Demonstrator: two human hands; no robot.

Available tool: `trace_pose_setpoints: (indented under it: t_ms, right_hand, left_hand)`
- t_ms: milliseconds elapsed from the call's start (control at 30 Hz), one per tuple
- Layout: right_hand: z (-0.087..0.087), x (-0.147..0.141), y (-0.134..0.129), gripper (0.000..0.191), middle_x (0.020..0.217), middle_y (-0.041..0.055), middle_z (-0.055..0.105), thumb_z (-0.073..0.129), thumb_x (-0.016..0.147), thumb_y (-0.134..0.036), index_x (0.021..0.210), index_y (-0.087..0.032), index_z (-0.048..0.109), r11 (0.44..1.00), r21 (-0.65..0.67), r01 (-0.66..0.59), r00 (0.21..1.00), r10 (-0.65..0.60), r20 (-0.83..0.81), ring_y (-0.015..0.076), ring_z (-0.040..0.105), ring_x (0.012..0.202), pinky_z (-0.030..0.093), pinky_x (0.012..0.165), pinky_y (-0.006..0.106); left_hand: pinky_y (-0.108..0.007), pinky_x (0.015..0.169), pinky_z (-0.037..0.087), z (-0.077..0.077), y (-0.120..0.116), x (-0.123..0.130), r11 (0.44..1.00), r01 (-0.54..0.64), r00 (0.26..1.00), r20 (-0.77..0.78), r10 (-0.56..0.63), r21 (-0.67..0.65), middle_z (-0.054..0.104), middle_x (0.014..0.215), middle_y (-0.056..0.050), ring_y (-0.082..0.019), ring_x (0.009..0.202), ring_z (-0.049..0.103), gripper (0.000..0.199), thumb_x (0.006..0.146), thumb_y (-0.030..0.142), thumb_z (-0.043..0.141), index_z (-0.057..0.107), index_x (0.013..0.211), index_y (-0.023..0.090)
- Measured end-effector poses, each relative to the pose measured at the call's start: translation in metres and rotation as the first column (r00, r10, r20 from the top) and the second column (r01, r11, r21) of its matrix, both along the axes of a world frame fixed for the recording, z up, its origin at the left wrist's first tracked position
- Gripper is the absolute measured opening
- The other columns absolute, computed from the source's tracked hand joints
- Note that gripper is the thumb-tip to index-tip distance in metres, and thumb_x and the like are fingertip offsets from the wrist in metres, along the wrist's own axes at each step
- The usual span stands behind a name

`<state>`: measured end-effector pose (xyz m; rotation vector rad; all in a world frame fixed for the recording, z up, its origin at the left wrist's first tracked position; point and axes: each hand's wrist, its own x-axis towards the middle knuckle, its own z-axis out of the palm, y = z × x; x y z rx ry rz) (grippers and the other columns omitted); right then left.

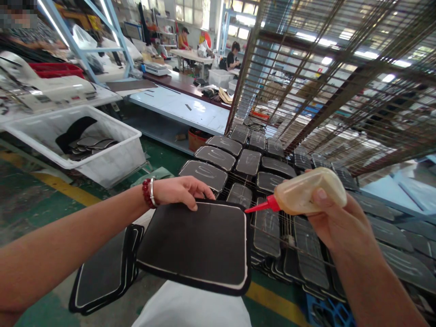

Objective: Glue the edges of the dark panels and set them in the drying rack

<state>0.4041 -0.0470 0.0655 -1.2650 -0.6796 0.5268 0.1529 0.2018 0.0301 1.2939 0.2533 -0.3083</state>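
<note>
My left hand (184, 190) grips the far edge of a dark rounded-corner panel (194, 245), thumb on top and fingers at the rim. A pale line of glue runs along the panel's right and near edges and part of the far edge. In my right hand (337, 218) is a squeeze glue bottle (309, 190), tilted so that its red nozzle (262, 204) points at the panel's far right corner. The bottle holds a yellowish liquid. Below and left of the held panel lies a stack of similar panels (102, 268).
A wire rack (272, 218) bears many glue-marked panels; its upper mesh shelves (323, 68) tilt up at right. A white bin (112, 163) with dark pieces stands left, beside a sewing machine (51, 86). Behind is a light blue table (184, 106). Two people (233, 56) sit farther back.
</note>
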Motion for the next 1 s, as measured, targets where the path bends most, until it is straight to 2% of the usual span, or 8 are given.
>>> trace_pose_setpoints:
  t_ms: [233, 467, 667, 833, 1000]
  right_hand:
    - [0.0, -0.002, 0.003, 0.042, 0.1, 0.0047, 0.069, 0.082, 0.072, -0.034, 0.11, -0.024, 0.069, 1.0, -0.012, 0.016, 1.0, -0.016, -0.017, 0.0166, 0.065, 0.083, 0.055, 0.071, 0.021]
    - [-0.006, -0.003, 0.006, 0.038, 0.1, 0.0056, 0.069, 0.082, 0.072, -0.034, 0.106, -0.023, 0.068, 0.999, -0.013, 0.031, 0.999, -0.031, -0.043, 0.018, 0.066, 0.081, 0.055, 0.067, 0.023]
    - [-0.003, -0.011, 0.003, 0.042, 0.1, 0.01, 0.071, 0.08, 0.074, -0.036, 0.111, -0.022, 0.067, 1.0, -0.026, 0.0, 0.999, -0.001, -0.041, 0.0288, 0.068, 0.094, 0.06, 0.075, 0.035]
    - [-0.003, -0.015, -0.005, 0.044, 0.107, 0.0132, 0.07, 0.077, 0.077, -0.036, 0.116, -0.021, 0.064, 0.999, -0.035, -0.021, 0.997, 0.018, -0.071, 0.0331, 0.067, 0.101, 0.06, 0.079, 0.04]
    - [-0.005, -0.018, -0.015, 0.051, 0.106, 0.0142, 0.07, 0.077, 0.076, -0.036, 0.122, -0.022, 0.061, 0.997, -0.053, -0.052, 0.995, 0.048, -0.082, 0.033, 0.065, 0.105, 0.059, 0.084, 0.043]
  left_hand:
    - [-0.025, 0.072, 0.055, -0.003, 0.004, 0.001, 1.0, -0.004, 1.0, 0.016, 0.004, -0.012, 0.076, 0.099, -0.006, -0.018, 0.083, 0.071, 0.041, 0.066, 0.007, 0.07, 0.069, 0.106, 0.015]
    - [-0.022, 0.067, 0.055, -0.001, 0.005, 0.003, 0.998, -0.034, 0.999, -0.006, 0.034, -0.054, 0.077, 0.095, -0.005, -0.016, 0.076, 0.071, 0.042, 0.063, 0.004, 0.07, 0.07, 0.103, 0.015]
    - [-0.023, 0.07, 0.055, 0.001, 0.007, 0.001, 0.993, -0.083, 0.996, 0.01, 0.084, -0.083, 0.077, 0.093, -0.005, -0.016, 0.077, 0.071, 0.039, 0.063, 0.003, 0.07, 0.07, 0.101, 0.014]
    - [-0.023, 0.068, 0.055, -0.001, 0.013, -0.001, 0.989, -0.124, 0.992, 0.016, 0.126, -0.079, 0.077, 0.093, -0.006, -0.016, 0.076, 0.071, 0.041, 0.063, 0.001, 0.07, 0.07, 0.102, 0.013]
    - [-0.025, 0.066, 0.056, -0.004, 0.016, -0.003, 0.983, -0.155, 0.987, 0.027, 0.159, -0.1, 0.077, 0.094, -0.01, -0.019, 0.073, 0.072, 0.04, 0.063, 0.003, 0.07, 0.071, 0.102, 0.013]
